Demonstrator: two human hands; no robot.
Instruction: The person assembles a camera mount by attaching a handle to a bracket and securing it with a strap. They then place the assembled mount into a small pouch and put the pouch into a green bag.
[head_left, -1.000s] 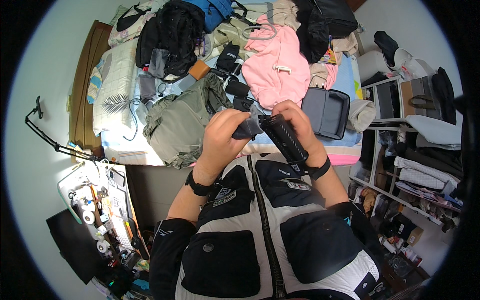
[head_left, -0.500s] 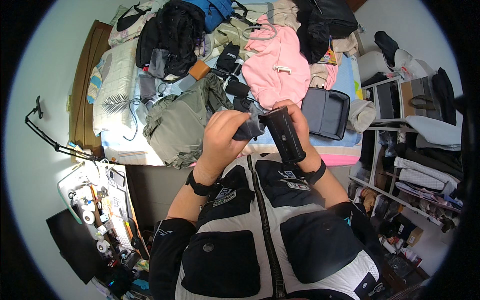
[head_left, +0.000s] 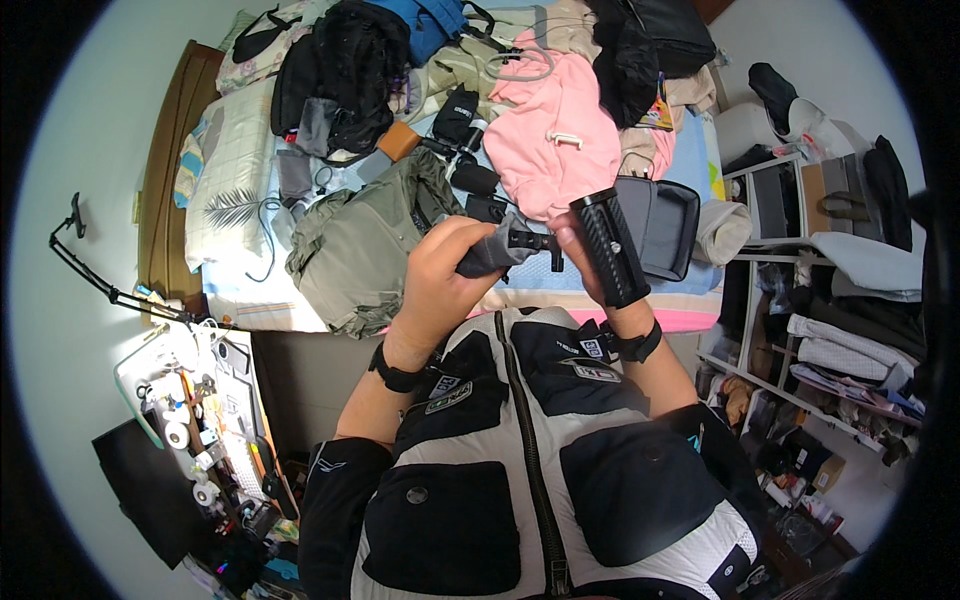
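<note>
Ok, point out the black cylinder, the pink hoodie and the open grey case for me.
black cylinder (head_left: 611,247), head view, middle of its ribbed side.
pink hoodie (head_left: 545,150), head view, centre of its chest.
open grey case (head_left: 662,225), head view, inside of its open compartment.

Tube (head_left: 610,247): black, with a fine woven carbon-like pattern.
Cloth (head_left: 492,255): plain grey.
Hoodie (head_left: 545,135): solid pink with pale drawstrings.
Jacket (head_left: 365,240): olive green.
Open case (head_left: 660,225): dark grey.
Pillow (head_left: 230,175): cream checks with a dark palm-leaf print.
Vest (head_left: 540,470): black and white panels.
Wristbands (head_left: 398,378): black.
</note>
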